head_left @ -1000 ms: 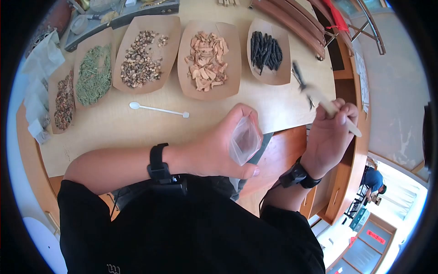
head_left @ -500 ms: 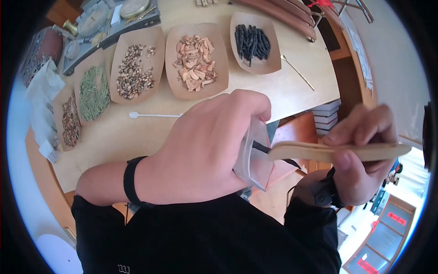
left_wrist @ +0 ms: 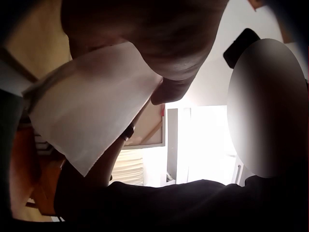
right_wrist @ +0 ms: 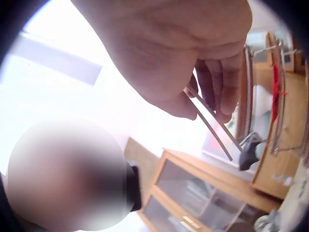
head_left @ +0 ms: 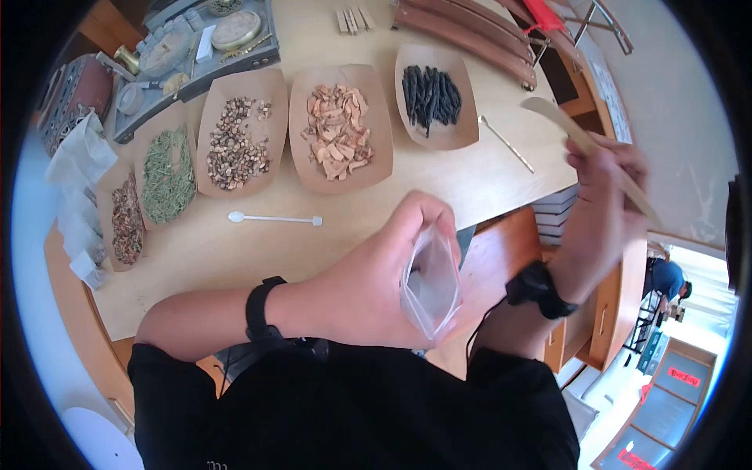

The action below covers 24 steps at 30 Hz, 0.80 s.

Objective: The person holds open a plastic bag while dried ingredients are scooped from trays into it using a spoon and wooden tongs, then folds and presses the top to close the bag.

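Observation:
My left hand (head_left: 376,270) grips a translucent plastic bag (head_left: 433,301), its mouth spread and facing up; a small dark spot shows inside. In the left wrist view the bag (left_wrist: 91,106) hangs below the fingers. My right hand (head_left: 605,192), raised at the table's right edge, pinches pale wooden tweezers (head_left: 565,125). Their two slim arms (right_wrist: 212,128) stand apart in the right wrist view, with no dark piece between the tips in the head view. Nearest to them, a paper tray (head_left: 439,139) carries dark, wrinkled, stick-like dried pieces (head_left: 431,98).
More paper trays hold tan slices (head_left: 338,129), brown chunks (head_left: 237,145), green dried herb (head_left: 167,176) and a reddish-brown mix (head_left: 127,219). A white spoon (head_left: 274,219) and a thin brass-coloured stick (head_left: 505,143) lie on the table. A grey tray (head_left: 196,78) stands back left.
The tweezers brought a dark dried piece to the bag's mouth, then withdrew up and right without it. The left hand turned, so the bag's opening now faces the head camera.

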Each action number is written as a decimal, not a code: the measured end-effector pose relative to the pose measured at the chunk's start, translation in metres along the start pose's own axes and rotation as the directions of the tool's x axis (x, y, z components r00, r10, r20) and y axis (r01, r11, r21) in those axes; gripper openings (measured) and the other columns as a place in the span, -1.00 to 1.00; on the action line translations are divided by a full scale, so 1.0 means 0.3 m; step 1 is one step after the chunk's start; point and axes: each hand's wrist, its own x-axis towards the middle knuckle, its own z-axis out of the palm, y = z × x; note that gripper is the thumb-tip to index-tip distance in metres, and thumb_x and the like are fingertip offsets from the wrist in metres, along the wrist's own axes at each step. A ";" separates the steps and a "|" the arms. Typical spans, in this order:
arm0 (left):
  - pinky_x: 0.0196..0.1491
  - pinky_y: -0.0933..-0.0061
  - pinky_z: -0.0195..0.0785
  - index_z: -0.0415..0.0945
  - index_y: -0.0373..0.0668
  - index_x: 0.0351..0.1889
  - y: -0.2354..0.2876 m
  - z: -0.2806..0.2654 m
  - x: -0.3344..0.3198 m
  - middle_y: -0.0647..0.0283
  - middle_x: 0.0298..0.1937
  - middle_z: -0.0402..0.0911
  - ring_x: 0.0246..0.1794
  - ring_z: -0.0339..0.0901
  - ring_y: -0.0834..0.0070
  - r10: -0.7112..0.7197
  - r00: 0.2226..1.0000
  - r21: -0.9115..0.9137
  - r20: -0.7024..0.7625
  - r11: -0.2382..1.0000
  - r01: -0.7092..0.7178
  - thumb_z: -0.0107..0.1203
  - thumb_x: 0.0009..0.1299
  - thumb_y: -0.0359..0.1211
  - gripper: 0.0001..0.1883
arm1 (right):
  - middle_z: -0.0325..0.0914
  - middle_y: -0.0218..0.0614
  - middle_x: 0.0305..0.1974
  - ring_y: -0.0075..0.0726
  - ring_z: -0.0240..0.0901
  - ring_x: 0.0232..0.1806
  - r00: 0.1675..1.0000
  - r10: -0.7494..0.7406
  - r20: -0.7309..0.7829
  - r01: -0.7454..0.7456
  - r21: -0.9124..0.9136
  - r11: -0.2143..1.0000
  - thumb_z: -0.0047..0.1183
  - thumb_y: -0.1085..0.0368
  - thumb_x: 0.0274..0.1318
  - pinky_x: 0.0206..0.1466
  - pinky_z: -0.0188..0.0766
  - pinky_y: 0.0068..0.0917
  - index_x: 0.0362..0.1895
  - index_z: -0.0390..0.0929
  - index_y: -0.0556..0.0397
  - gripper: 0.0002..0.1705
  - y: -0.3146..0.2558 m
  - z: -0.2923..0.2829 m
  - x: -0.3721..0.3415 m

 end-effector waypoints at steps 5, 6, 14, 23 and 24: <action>0.20 0.32 0.49 0.14 0.01 0.35 -0.120 -0.008 -0.014 0.25 0.11 0.48 0.13 0.48 0.51 -0.085 0.995 -0.098 0.051 0.991 0.090 0.58 0.33 -0.47 -0.17 | 0.80 -0.22 -0.12 -0.49 0.74 -0.10 0.941 0.275 0.198 -0.287 0.029 0.958 0.44 0.49 0.41 -0.01 0.62 -0.58 0.02 0.63 0.22 -0.76 0.274 0.083 -0.016; 0.20 0.32 0.49 0.14 0.01 0.35 -0.137 -0.012 -0.014 0.25 0.11 0.48 0.13 0.48 0.51 -0.077 0.996 -0.097 0.043 0.992 0.081 0.58 0.33 -0.47 -0.17 | 0.78 -0.26 -0.14 -0.55 0.70 -0.12 0.941 0.273 0.201 -0.286 0.039 0.958 0.44 0.47 0.43 -0.05 0.58 -0.60 0.02 0.62 0.23 -0.76 0.291 0.113 -0.023; 0.24 0.28 0.50 0.13 0.04 0.34 -0.197 -0.031 -0.019 0.26 0.15 0.48 0.17 0.49 0.49 -0.057 0.995 -0.120 0.087 0.990 0.067 0.56 0.36 -0.45 -0.20 | 0.81 -0.34 -0.23 -0.60 0.67 -0.23 0.956 0.149 0.255 -0.124 -0.110 0.986 0.46 0.34 0.44 -0.10 0.58 -0.55 0.03 0.73 0.23 -0.75 0.329 0.306 0.020; 0.23 0.26 0.53 0.10 0.04 0.36 -0.205 -0.048 -0.017 0.24 0.16 0.47 0.15 0.50 0.47 -0.058 0.994 -0.161 0.090 0.984 0.072 0.54 0.39 -0.47 -0.19 | 0.82 -0.26 -0.18 -0.49 0.77 -0.14 0.969 0.151 0.197 -0.136 -0.087 0.987 0.44 0.38 0.43 -0.01 0.64 -0.52 0.10 0.73 0.24 -0.72 0.346 0.328 0.026; 0.23 0.26 0.53 0.10 0.04 0.36 -0.204 -0.048 -0.018 0.24 0.16 0.47 0.15 0.50 0.47 -0.058 0.994 -0.163 0.087 0.984 0.072 0.54 0.39 -0.47 -0.19 | 0.82 -0.24 -0.14 -0.46 0.78 -0.11 0.975 0.147 0.168 -0.141 -0.044 0.989 0.43 0.40 0.44 0.01 0.65 -0.52 0.10 0.71 0.25 -0.74 0.339 0.315 0.022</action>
